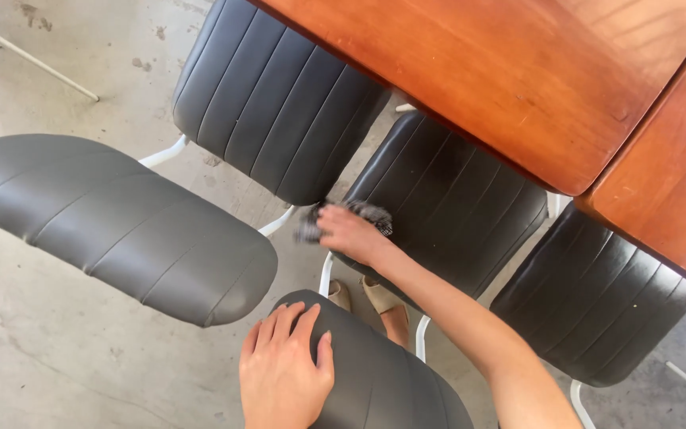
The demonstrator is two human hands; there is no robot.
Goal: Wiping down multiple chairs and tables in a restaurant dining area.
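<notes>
Head view: five grey padded chair cushions (121, 214), two wooden tabletops (510, 71), one rag (359, 213).

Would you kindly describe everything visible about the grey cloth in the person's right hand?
The small grey cloth looks like soft, fuzzy fabric, crumpled into a wad. The right hand presses it onto the near edge of a black padded chair seat tucked under the reddish-brown wooden table. The hand covers its middle; both ends stick out.
</notes>
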